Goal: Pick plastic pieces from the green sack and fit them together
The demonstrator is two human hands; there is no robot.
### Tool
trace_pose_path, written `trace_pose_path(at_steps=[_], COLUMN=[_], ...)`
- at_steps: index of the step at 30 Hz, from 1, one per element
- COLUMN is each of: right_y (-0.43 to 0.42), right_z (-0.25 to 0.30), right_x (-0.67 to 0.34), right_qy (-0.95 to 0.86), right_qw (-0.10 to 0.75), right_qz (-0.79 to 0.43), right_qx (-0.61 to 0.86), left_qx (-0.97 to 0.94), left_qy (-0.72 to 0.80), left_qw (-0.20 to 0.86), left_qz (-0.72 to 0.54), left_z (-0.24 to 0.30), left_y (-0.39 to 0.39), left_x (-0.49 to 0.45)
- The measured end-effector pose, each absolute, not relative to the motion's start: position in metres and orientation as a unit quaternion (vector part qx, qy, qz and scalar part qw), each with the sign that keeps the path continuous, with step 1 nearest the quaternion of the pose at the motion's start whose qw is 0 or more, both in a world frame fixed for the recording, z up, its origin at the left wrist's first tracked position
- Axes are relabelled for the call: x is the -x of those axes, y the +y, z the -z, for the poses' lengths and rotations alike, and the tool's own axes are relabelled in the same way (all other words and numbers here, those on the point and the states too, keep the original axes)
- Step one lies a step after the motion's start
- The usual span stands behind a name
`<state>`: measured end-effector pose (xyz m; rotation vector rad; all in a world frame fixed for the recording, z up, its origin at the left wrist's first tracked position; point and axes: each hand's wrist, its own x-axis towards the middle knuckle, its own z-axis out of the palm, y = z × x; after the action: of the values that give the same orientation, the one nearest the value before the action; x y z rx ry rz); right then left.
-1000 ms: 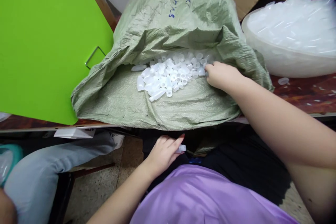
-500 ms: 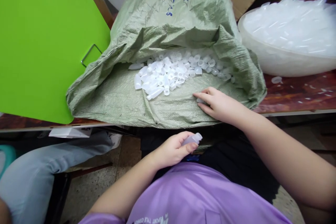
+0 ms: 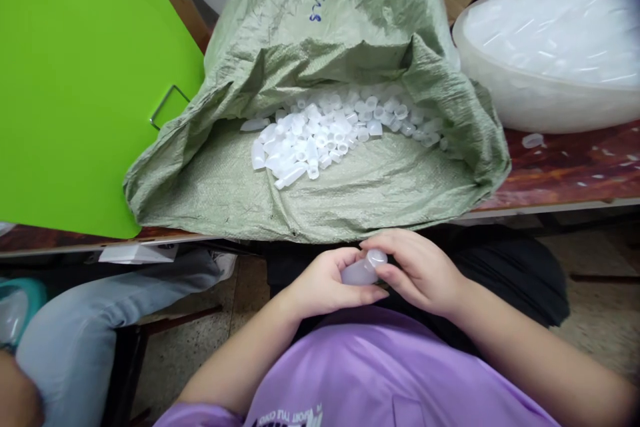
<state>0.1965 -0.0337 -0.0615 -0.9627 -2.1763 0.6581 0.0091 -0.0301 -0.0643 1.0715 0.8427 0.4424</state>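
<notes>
My left hand (image 3: pixel 325 283) is wrapped around a small translucent plastic bottle (image 3: pixel 354 273), held just in front of the purple shirt. At the bottle's upper end, a rounded translucent cap (image 3: pixel 377 258) sits between the fingers of my right hand (image 3: pixel 420 273). Those fingers curve around it, and some fingertips are hidden. Beyond both hands lies a green woven sack (image 3: pixel 210 180), its mouth open towards me. Inside it is a heap of small white translucent plastic pieces (image 3: pixel 315 140), many with open round ends.
A white tub (image 3: pixel 540 103) heaped with translucent plastic pieces stands at the right on the red-brown table (image 3: pixel 565 177). Plastic scraps lie near it. A bright green panel (image 3: pixel 90 93) with a metal handle is on the left. Below it, another person's jeans-clad leg (image 3: pixel 80 333) shows.
My right hand has come back from the sack's front flap to the bottle in my left hand. A rounded cap now shows at the bottle's end. My left hand keeps its hold.
</notes>
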Motion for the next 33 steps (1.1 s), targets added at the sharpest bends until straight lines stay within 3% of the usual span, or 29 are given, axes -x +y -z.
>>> trace_pose_path(at_steps=[7,11,15,26,33], right_y=[-0.038,-0.040,-0.045,-0.054,-0.051], right_z=[0.069,0.062,0.058,0.061,0.081], right_x=[-0.197,-0.204,-0.212,-0.207,-0.200], right_qy=[-0.784,-0.832,-0.879,-0.907,-0.790], right_qw=[0.371,0.317,0.235,0.204,0.129], right_qz=[-0.323,-0.302,-0.292,-0.319,-0.368], right_qx=[0.377,0.341,0.294,0.187,0.473], left_qx=[-0.425,-0.375,-0.409,-0.363,-0.474], left_qy=[0.367,0.292,0.299,0.198,0.290], left_qw=[0.807,0.867,0.860,0.905,0.829], left_qz=[-0.185,-0.151,-0.067,0.102,0.054], left_z=[0.072,0.079,0.078,0.102,0.088], left_y=[-0.029,-0.026,-0.019,-0.010,-0.007], left_x=[-0.008,-0.001,0.007,0.011,0.005])
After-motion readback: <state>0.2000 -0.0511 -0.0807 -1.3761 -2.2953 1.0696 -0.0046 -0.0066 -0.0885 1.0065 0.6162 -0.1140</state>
